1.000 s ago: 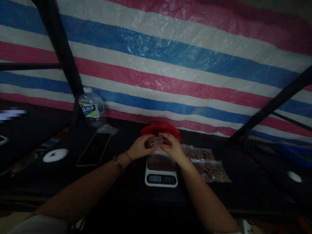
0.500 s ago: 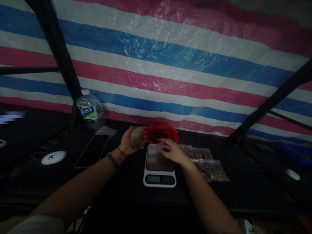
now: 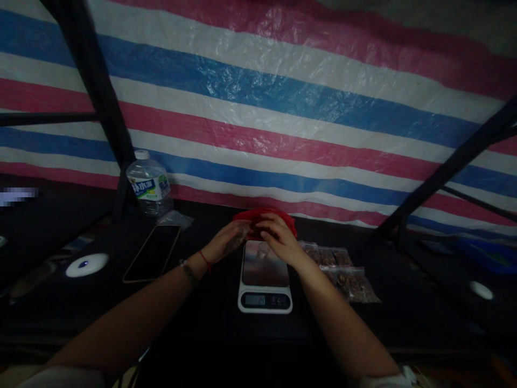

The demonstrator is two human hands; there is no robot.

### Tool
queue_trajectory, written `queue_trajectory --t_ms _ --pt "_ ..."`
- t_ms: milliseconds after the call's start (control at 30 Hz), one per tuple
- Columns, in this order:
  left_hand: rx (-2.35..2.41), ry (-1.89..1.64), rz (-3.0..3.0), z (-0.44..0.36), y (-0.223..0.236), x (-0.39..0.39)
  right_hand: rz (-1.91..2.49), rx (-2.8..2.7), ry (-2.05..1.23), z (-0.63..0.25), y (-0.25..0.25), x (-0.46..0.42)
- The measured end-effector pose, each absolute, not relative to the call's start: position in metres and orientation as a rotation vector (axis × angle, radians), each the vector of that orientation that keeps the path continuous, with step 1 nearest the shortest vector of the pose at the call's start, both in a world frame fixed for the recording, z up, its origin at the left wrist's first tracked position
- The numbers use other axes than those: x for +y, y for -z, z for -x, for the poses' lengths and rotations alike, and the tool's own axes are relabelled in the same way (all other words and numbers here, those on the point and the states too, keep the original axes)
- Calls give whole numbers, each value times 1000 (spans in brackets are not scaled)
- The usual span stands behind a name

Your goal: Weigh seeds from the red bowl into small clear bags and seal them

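Observation:
My left hand [image 3: 226,240] is closed around a clear plastic bag [image 3: 241,231], at the left edge of an open red plastic bag [image 3: 287,220]. Dark brown pieces show dimly inside the red bag. Over its opening, my right hand [image 3: 280,240] has its fingers curled down among the pieces; what they pinch, if anything, is hidden. Just below the hands stands a white kitchen scale [image 3: 264,277] with a shiny metal plate and a lit display. Something small and clear lies on or reflects from the plate; I cannot tell which.
Small clear bags of brown pieces [image 3: 355,284] lie in two rows right of the scale. To the left are a phone [image 3: 152,253], a white oval device [image 3: 87,265] and a large clear bottle [image 3: 149,186]. Dark frame bars slant before the striped sheet [image 3: 283,129].
My left hand has turned, its palm with the clear bag now facing inward toward the red bag. My right hand has moved up from over the scale plate to the red bag's opening.

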State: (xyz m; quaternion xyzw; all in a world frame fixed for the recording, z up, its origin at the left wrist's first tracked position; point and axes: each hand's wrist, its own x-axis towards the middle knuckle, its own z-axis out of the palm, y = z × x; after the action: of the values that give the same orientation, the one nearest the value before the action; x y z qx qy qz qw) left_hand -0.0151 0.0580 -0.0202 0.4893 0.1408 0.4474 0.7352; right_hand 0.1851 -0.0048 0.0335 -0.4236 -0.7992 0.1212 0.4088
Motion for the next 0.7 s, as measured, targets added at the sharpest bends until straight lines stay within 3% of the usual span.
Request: queue_trajectory --t_ms 367,500,700 --pt "666 -1211 -2125 23 16 57 1476 -2457 -435 -135 -66 39" --pt "781 -1268 -2220 21 11 57 1582 -2495 -302 -126 -69 49" --pt "1009 -1356 -2156 26 16 67 1432 -2291 -489 -158 -87 58"
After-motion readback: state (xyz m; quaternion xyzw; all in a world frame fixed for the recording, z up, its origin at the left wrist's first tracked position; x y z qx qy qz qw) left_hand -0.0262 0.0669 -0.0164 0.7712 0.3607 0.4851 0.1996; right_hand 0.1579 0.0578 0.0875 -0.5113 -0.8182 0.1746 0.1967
